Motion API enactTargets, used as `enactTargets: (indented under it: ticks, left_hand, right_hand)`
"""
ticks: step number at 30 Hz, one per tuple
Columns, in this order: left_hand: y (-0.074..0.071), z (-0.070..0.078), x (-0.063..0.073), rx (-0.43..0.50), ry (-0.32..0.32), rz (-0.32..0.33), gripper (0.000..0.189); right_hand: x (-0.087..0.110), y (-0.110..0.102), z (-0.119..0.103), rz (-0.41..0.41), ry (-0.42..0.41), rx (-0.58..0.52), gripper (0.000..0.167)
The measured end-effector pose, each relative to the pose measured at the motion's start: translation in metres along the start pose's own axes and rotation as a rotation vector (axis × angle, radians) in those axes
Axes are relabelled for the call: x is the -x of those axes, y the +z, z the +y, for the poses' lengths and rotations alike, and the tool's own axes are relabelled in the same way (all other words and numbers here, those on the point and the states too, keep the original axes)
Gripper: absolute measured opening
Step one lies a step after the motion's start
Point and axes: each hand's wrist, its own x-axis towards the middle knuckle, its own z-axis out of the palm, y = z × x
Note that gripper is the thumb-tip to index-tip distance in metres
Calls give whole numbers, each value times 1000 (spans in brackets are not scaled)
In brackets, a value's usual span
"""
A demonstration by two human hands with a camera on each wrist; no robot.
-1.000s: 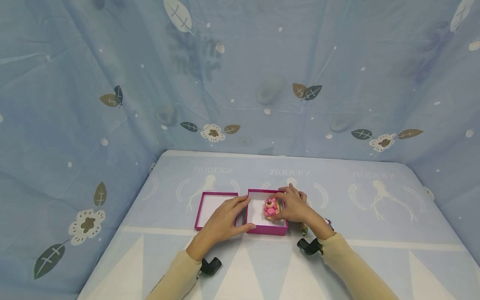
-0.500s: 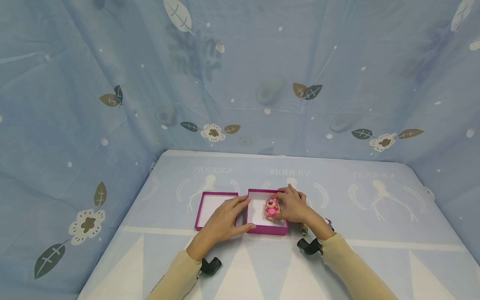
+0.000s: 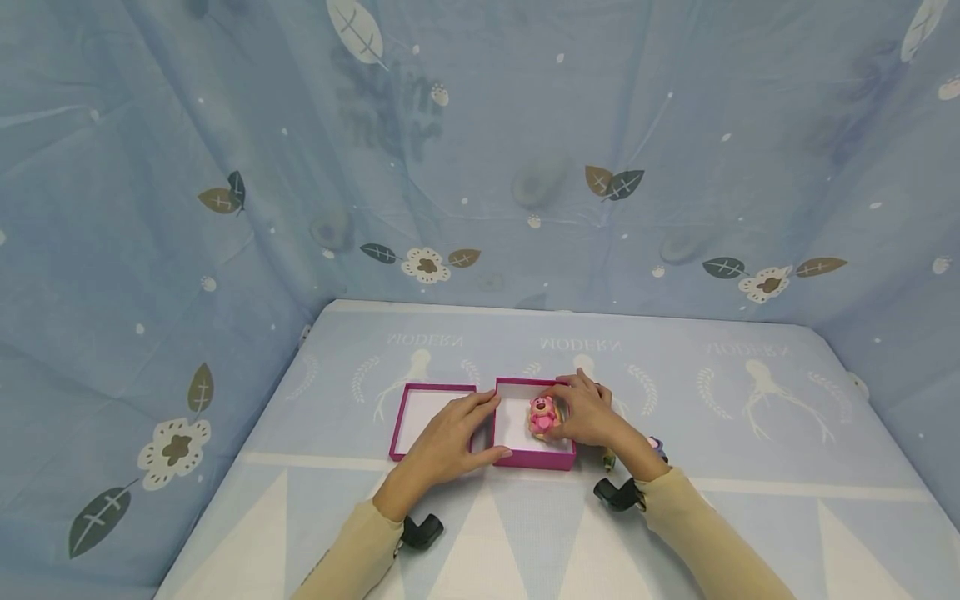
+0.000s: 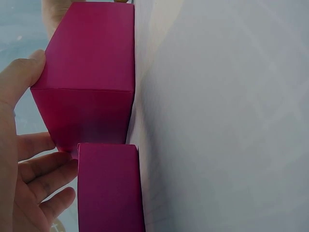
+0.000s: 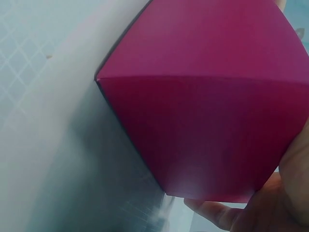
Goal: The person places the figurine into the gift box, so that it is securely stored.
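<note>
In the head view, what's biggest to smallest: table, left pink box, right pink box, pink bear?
Table
Left pink box and right pink box: too alike to rank, both partly hidden
Pink bear

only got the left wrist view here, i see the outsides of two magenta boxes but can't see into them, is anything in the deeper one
Observer: Yes. In the head view, a small pink bear-shaped figurine shows within the rim of the deep, straight-sided magenta box.
Operator: is it loose or being held
Observer: Held: the person's bare right hand pinches it between thumb and finger.
Operator: and the other one, which way up is it
Observer: The shallow, card-like magenta box lies open side up, showing a white inside.
</note>
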Motion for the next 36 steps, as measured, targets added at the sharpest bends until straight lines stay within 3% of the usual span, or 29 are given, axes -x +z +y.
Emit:
enactTargets:
  ticks: [13, 36]
  left_hand:
    - [1, 0, -1, 18, -1, -3, 81]
    - [2, -1, 1, 30, -4, 9, 81]
  right_hand:
    - [0, 1, 0, 7, 6, 41, 56]
    - [1, 0, -1, -13, -15, 18, 57]
